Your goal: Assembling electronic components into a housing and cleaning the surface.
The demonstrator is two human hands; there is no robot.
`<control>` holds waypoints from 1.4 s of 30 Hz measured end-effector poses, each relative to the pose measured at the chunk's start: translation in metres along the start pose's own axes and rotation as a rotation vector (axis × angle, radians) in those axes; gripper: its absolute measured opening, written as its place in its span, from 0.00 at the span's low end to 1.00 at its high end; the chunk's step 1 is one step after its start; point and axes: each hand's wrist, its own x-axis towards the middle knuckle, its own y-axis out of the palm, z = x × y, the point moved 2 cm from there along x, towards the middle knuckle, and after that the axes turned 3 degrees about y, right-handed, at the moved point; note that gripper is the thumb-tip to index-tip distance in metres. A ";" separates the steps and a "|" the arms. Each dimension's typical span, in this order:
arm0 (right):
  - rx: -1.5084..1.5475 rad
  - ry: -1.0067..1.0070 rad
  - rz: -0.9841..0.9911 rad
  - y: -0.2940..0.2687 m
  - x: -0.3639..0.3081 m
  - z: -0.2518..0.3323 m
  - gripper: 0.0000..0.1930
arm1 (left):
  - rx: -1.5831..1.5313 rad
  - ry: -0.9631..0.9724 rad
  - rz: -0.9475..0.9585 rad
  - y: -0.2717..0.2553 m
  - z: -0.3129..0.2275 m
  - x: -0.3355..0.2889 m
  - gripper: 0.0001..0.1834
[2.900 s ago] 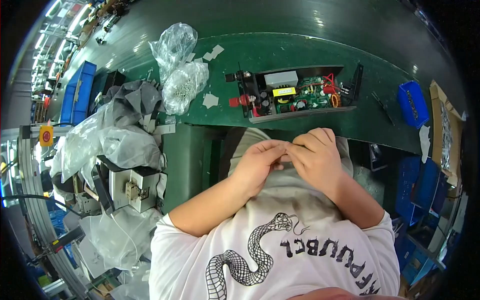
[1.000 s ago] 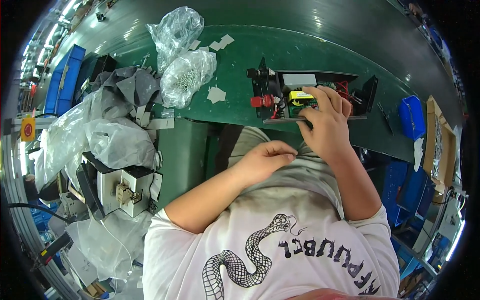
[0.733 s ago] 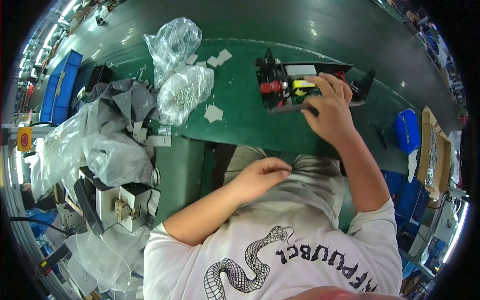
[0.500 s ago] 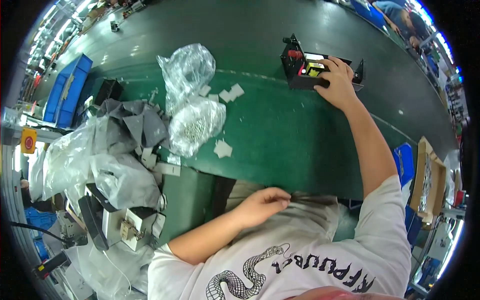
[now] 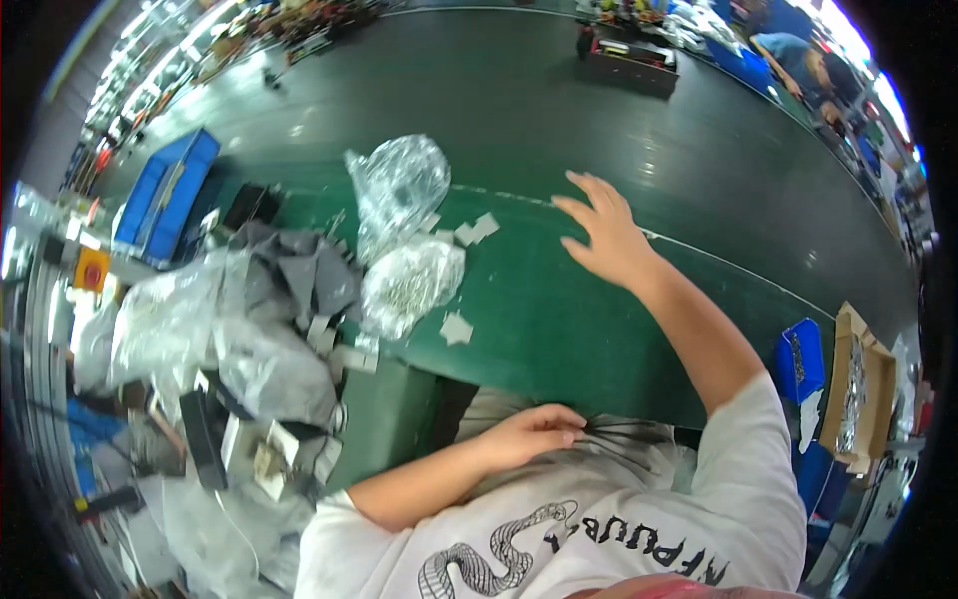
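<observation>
My right hand (image 5: pixel 607 232) is held over the green work surface (image 5: pixel 559 309) with fingers spread, and nothing is in it. Beyond it, at the far side of the belt (image 5: pixel 479 90), sits a black open metal housing (image 5: pixel 631 72) with parts inside, out of the hand's reach. Against my lap rests my left hand (image 5: pixel 531 436), its fingers loosely stretched and holding nothing. To the left of my right hand lie a crumpled clear plastic bag (image 5: pixel 407 180) and a second clear bag of small metal parts (image 5: pixel 411 290).
Small white pieces (image 5: pixel 456 327) lie near the bags. At left are a blue bin (image 5: pixel 165 195), a grey cloth (image 5: pixel 309 275) and heaped plastic bags. A blue tray (image 5: pixel 800 359) and a cardboard box (image 5: pixel 858 389) stand at right. A co-worker (image 5: pixel 808 75) leans in at far right.
My right hand has let go of the black housing and drawn back to the left and nearer. The housing is now farther away on the belt. My left hand stays at my lap.
</observation>
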 end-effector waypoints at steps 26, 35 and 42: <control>0.485 0.421 -0.190 -0.046 -0.194 0.084 0.15 | 1.995 -0.189 -1.473 -0.181 -0.193 -0.087 0.16; 0.510 0.393 -0.184 -0.040 -0.198 0.077 0.09 | 1.967 0.072 -1.470 -0.157 -0.236 -0.100 0.12; 0.513 0.355 -0.194 -0.038 -0.192 0.082 0.09 | 2.127 0.729 -1.399 -0.060 -0.260 -0.125 0.07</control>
